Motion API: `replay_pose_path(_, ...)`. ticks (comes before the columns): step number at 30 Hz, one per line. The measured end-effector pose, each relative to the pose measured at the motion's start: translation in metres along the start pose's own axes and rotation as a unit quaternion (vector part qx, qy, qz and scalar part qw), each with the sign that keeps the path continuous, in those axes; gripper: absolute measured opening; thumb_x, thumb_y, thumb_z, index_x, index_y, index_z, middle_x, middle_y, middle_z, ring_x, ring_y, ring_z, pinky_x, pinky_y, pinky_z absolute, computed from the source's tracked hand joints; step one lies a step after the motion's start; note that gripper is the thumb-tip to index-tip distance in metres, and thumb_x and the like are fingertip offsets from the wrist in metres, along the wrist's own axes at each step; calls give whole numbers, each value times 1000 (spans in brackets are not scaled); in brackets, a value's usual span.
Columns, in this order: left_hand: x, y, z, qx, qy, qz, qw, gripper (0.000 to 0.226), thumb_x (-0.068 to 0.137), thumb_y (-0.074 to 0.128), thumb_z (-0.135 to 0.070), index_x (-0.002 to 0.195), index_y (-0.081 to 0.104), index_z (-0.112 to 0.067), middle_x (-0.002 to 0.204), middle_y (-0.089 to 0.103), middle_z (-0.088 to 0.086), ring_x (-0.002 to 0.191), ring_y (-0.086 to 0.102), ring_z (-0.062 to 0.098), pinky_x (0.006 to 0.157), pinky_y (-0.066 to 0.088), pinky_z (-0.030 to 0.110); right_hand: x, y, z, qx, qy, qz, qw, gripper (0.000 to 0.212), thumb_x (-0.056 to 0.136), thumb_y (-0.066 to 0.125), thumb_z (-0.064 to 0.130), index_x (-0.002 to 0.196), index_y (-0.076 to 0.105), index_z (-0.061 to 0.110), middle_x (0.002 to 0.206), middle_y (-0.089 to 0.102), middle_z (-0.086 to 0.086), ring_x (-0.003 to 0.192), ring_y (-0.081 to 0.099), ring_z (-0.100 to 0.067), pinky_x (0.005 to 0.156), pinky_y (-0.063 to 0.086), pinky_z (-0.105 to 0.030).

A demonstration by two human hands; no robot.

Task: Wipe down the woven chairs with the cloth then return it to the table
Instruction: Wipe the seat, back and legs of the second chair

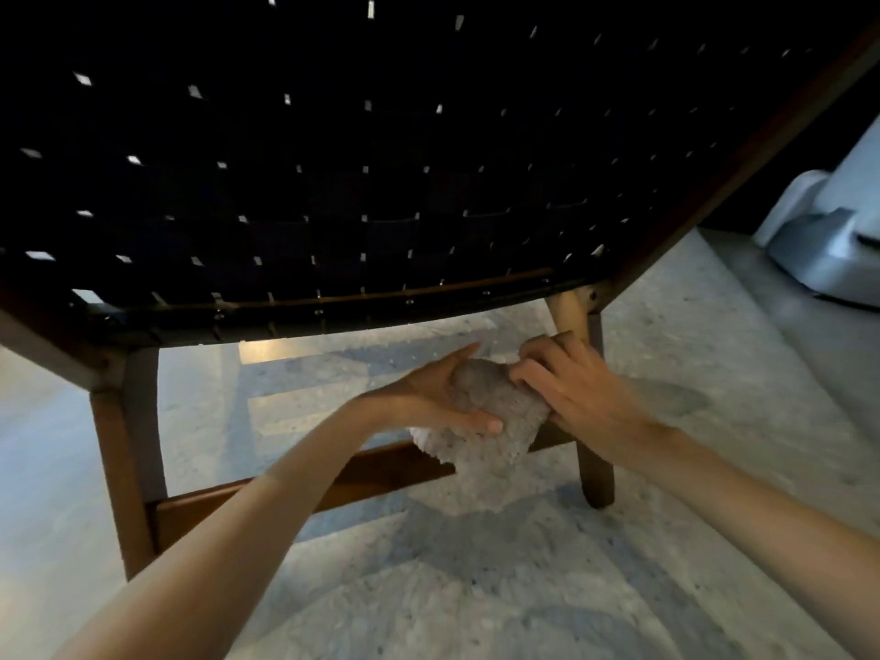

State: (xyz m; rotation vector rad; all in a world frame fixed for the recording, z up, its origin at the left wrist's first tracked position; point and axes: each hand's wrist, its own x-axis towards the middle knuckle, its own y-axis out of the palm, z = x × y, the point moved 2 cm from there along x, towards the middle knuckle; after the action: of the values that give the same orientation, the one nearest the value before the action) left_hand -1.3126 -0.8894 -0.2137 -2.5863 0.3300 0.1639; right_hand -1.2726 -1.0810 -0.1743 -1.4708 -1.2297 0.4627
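Left hand point(440, 397): forearm reaches in from lower left, palm cupping the cloth, thumb clamped across its front.
Right hand point(574, 390): reaches in from lower right, fingers curled, pinching the cloth's right side.
Cloth point(485, 447): fluffy, pale grey, bunched between both hands, over the crossbar point(381, 469), near the right rear leg point(595, 469).
Woven chair point(381, 183): dark webbing, brown wooden frame.
Floor point(476, 588): speckled stone.

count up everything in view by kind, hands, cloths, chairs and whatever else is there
bare hands, both holding the cloth: 2 (left hand, right hand)
fluffy pale grey cloth: 1
dark woven-strap chair with a brown wooden frame: 1
pale blue-grey moulded object at the right edge, not identifiable: 1
total: 5
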Motion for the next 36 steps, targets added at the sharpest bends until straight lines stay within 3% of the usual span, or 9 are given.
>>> replay_pose_path(5, 16, -8, -32, -19, 25, 43, 999, 52, 74, 55, -65, 103, 63, -23, 107, 64, -7, 106, 59, 15, 92, 49, 24, -15, -12, -24, 0, 27, -62, 998, 50, 66, 76, 4, 106, 50, 20, 98, 49, -13, 85, 41, -23, 62, 35, -26)
replay_pose_path(10, 28, -4, -42, -3, 62, -22, 998, 37, 85, 63, -45, 79, 49, -12, 70, 41, -8, 58, 40, 1, 58, 34, 18, -25, 2, -41, 100, 84, 21, 991, 52, 66, 65, -5, 110, 55, 20, 119, 55, -7, 94, 42, -23, 75, 39, -31)
replay_pose_path(15, 24, 1, -59, 49, 114, -6, 992, 17, 90, 64, -26, 85, 48, -25, 86, 47, -12, 70, 45, -9, 66, 37, 10, -18, 5, -50, 400, 239, 30, 884, 63, 79, 58, 10, 122, 32, 48, 121, 33, 25, 106, 25, 0, 82, 36, -23)
replay_pose_path(18, 23, -1, -78, 70, 135, 29, 988, 18, 91, 62, -16, 86, 46, -23, 87, 47, -8, 78, 46, 0, 75, 41, 19, -4, -1, -58, 381, 203, 84, 898, 65, 81, 62, 17, 135, 37, 44, 145, 30, 21, 131, 19, -9, 103, 29, -31)
replay_pose_path(21, 20, -2, -94, 119, 135, 54, 982, 20, 91, 62, -13, 87, 44, -24, 85, 45, -3, 77, 42, 8, 70, 37, 25, 1, -5, -69, 360, 176, 143, 905, 46, 80, 68, 21, 115, 48, 44, 146, 25, 22, 134, 13, -2, 109, 17, -26)
replay_pose_path(25, 19, -4, -101, 153, 80, -4, 985, 20, 90, 63, -21, 87, 45, -30, 88, 57, -5, 72, 52, 2, 63, 41, 18, 3, -13, -79, 372, 166, 139, 903, 38, 74, 77, 36, 108, 61, 30, 108, 51, 22, 93, 42, 14, 78, 35, -7)
replay_pose_path(30, 17, -12, -102, 216, -38, -171, 961, 15, 91, 58, -38, 92, 44, -32, 89, 53, -10, 78, 54, 9, 59, 39, 27, -4, -26, -84, 306, 213, 64, 926, 38, 75, 74, 51, 77, 40, 32, 67, 52, 5, 57, 51, -10, 46, 34, -19)
replay_pose_path(33, 18, -7, -101, 112, -109, -239, 958, 17, 91, 58, -36, 99, 49, -25, 98, 51, -5, 90, 51, 14, 72, 40, 27, -9, -34, -80, 368, 264, -8, 891, 41, 77, 75, 41, 99, 43, 31, 77, 57, 10, 66, 58, -4, 51, 44, -15)
replay_pose_path(36, 19, 10, -107, -161, -169, -255, 938, 18, 96, 52, -26, 111, 51, -17, 104, 59, 6, 91, 57, 20, 68, 48, 31, -9, -33, -69, 389, 258, -35, 884, 37, 83, 70, 32, 114, 51, 26, 100, 58, 7, 92, 60, -9, 71, 43, -9)
